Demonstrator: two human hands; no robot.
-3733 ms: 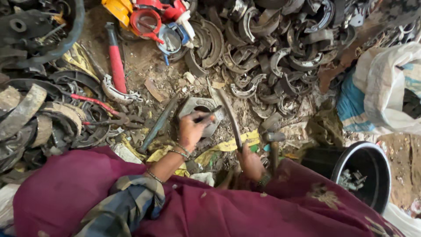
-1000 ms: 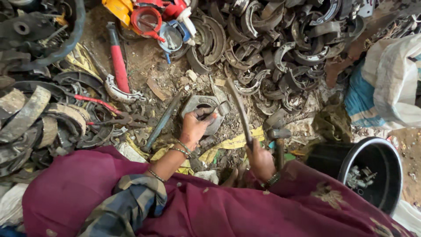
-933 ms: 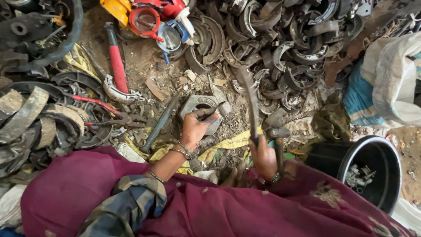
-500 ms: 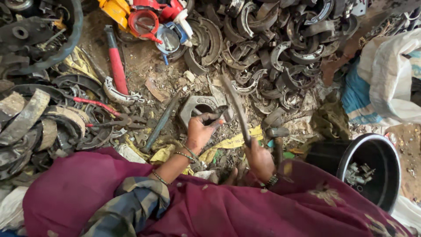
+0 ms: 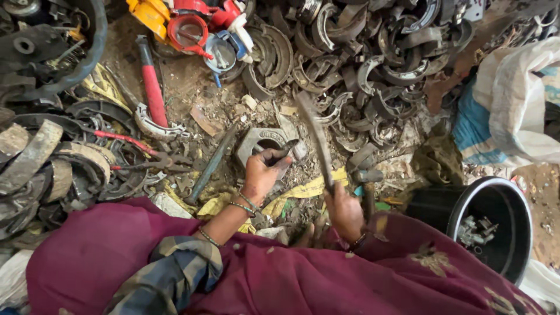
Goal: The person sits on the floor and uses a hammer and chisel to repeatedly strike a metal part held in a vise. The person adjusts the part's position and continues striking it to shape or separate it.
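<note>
Your left hand (image 5: 263,172) grips punch (image 5: 279,156) on block (image 5: 262,140); right hand (image 5: 344,211) clenches raised bar (image 5: 315,137). Striking step; next, land blow squarely, clear of fingers.

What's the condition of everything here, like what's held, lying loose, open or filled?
Left hand: gripping a small tool against the metal block.
Metal block: flat on the ground, pinned by the left hand.
Right hand: shut on the long tool.
Long tool: raised, blurred.
Black bucket: open, a few metal bits inside.
Red-handled tool: lying loose.
</note>
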